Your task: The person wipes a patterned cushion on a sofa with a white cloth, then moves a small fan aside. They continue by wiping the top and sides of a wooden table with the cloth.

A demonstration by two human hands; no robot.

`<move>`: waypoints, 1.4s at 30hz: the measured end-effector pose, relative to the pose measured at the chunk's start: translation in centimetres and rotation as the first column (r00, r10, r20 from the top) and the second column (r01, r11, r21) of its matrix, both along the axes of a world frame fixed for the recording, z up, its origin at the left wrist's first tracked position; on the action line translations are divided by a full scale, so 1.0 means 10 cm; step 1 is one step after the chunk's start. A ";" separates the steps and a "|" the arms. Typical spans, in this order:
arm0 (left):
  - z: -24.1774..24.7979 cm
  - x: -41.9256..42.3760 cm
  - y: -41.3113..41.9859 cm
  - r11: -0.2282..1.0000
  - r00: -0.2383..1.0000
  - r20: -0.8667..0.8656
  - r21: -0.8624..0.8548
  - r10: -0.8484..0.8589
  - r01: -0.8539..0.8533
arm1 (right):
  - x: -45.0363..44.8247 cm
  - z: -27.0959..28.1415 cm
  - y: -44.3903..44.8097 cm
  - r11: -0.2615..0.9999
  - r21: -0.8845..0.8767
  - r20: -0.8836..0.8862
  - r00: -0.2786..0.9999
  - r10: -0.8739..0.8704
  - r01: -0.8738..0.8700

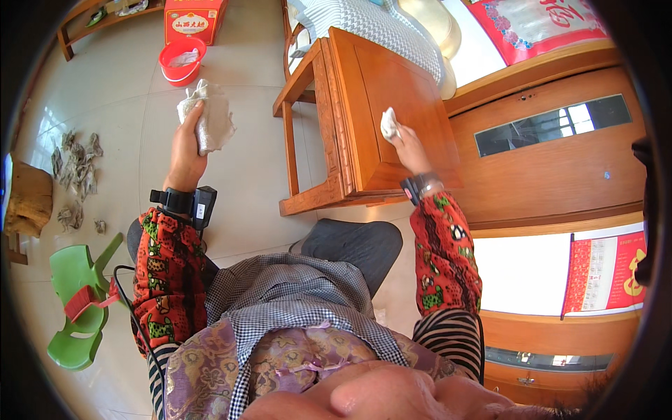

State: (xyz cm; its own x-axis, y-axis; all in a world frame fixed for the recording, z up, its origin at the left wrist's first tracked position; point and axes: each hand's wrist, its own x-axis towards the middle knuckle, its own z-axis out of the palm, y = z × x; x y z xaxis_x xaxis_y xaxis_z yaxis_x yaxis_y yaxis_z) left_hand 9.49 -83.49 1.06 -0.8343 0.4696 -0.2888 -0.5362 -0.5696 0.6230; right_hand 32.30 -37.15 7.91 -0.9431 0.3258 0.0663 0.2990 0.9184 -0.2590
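My left hand (187, 152) grips a folded, frayed grey-white cloth (214, 122) above the tiled floor, left of a wooden table. A small white cloth (388, 125) is bunched in the fingers of my right hand (413, 150), over the brown top of the carved wooden table (362, 79). Whether this cloth touches the wood I cannot tell. Beyond my left hand stands a red plastic bucket (181, 79) with a pale handle and a light cloth (184, 58) inside.
Behind the bucket is a red cardboard box (191, 23). Crumpled grey rags (79, 163) lie on the floor at left, near a wood block (30, 198). A red brush (80, 303) rests on a green plastic chair (73, 341). Wooden doors (551, 178) stand at right.
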 end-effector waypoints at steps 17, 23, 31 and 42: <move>0.36 0.18 0.05 0.999 1.000 0.018 0.036 -0.001 0.000 | 0.40 0.19 -0.75 0.993 -0.017 0.031 0.993 0.117 -0.117; 0.35 0.16 0.06 0.999 1.000 -0.012 0.036 0.023 -0.022 | -0.43 0.03 -0.27 0.979 0.203 0.055 0.998 -0.023 0.011; 0.36 0.15 0.03 0.999 0.999 -0.033 0.028 0.023 -0.022 | -0.61 0.15 -0.90 0.986 0.104 0.038 0.991 0.130 -0.133; 0.46 0.19 0.03 0.999 1.000 -0.028 0.046 0.012 -0.011 | -0.77 0.23 -1.20 0.935 0.270 0.066 0.973 0.219 -0.229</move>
State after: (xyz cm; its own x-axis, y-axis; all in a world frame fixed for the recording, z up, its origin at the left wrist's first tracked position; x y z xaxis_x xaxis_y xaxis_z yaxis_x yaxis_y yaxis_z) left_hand 11.37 -83.22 5.65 -0.8473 0.4723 -0.2430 -0.5118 -0.6039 0.6110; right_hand 24.62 -49.17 10.18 -0.9928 0.0795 0.0897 0.0815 0.9965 0.0191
